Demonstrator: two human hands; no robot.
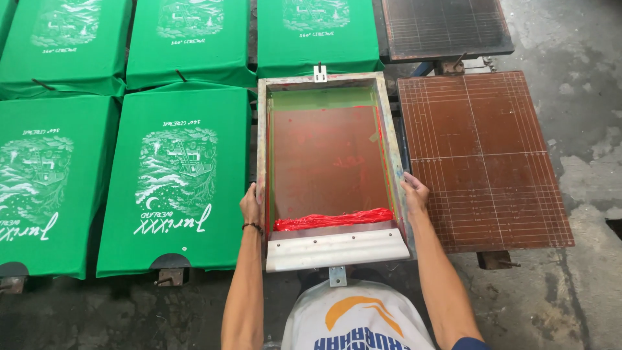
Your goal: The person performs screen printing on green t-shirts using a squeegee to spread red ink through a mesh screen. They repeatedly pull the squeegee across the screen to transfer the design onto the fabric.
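Note:
A metal-framed printing screen [327, 81] lies flat in front of me, its mesh brownish with a green band at the far end. My left hand [251, 204] grips the frame's left rail and my right hand [414, 192] grips its right rail. A ridge of red ink [334, 220] lies across the near end of the mesh. Just behind it, a white squeegee [337, 249] rests along the frame's near edge. A green shirt [167, 178] with a white print lies on the board to the left.
Several more green printed shirts [189, 39] cover boards at the left and back. Two bare brown gridded boards [483, 155] stand at the right. Stained concrete floor [576, 175] runs along the right and near side.

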